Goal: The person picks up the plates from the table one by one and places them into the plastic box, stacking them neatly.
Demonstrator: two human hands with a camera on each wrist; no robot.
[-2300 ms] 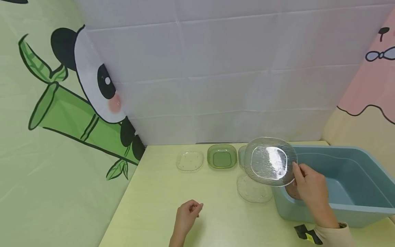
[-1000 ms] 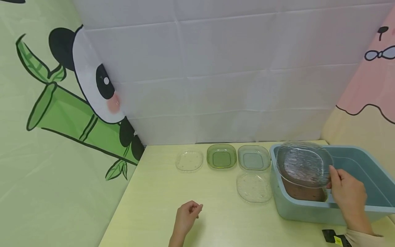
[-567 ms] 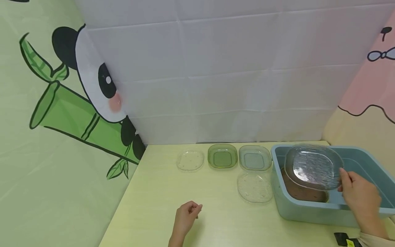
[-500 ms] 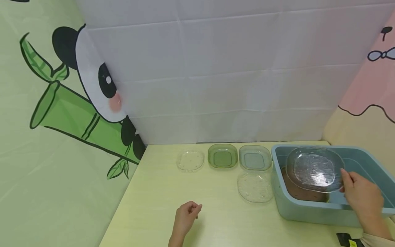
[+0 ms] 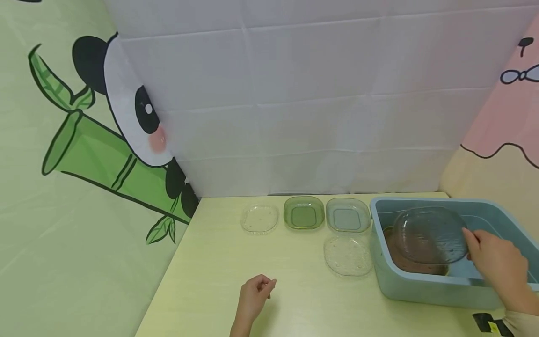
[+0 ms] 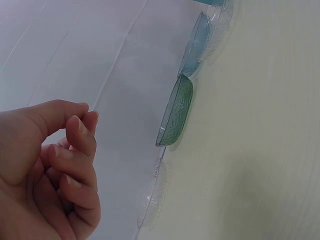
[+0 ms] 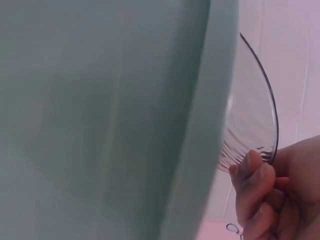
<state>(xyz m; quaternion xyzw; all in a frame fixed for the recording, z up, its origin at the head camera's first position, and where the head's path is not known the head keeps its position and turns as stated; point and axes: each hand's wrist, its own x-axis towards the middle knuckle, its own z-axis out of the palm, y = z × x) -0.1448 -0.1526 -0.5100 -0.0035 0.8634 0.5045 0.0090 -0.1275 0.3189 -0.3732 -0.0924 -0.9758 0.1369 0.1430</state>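
Note:
In the head view my right hand (image 5: 501, 264) pinches the right rim of a clear glass plate (image 5: 431, 234). The plate is tilted inside the opening of a blue-grey plastic tub (image 5: 429, 285). A brown-tinted thing (image 5: 396, 255), partly seen through the plate, lies at the tub's left end; its kind is unclear. The right wrist view shows thumb and fingers on the plate's edge (image 7: 255, 105), much of it hidden behind the tub wall (image 7: 200, 125). My left hand (image 5: 254, 297) hangs loosely curled above the table, holding nothing.
Along the back of the table stand a small clear plate (image 5: 259, 219), a green dish (image 5: 303, 213) and a bluish dish (image 5: 347, 215). Another clear plate (image 5: 348, 256) lies close to the tub's left side. Cloth-covered walls (image 5: 294, 117) rise behind and on both sides.
My right hand has carried the clear plate rightward from above the table to over the tub, then lowered it into the opening. My left hand has stayed where it was.

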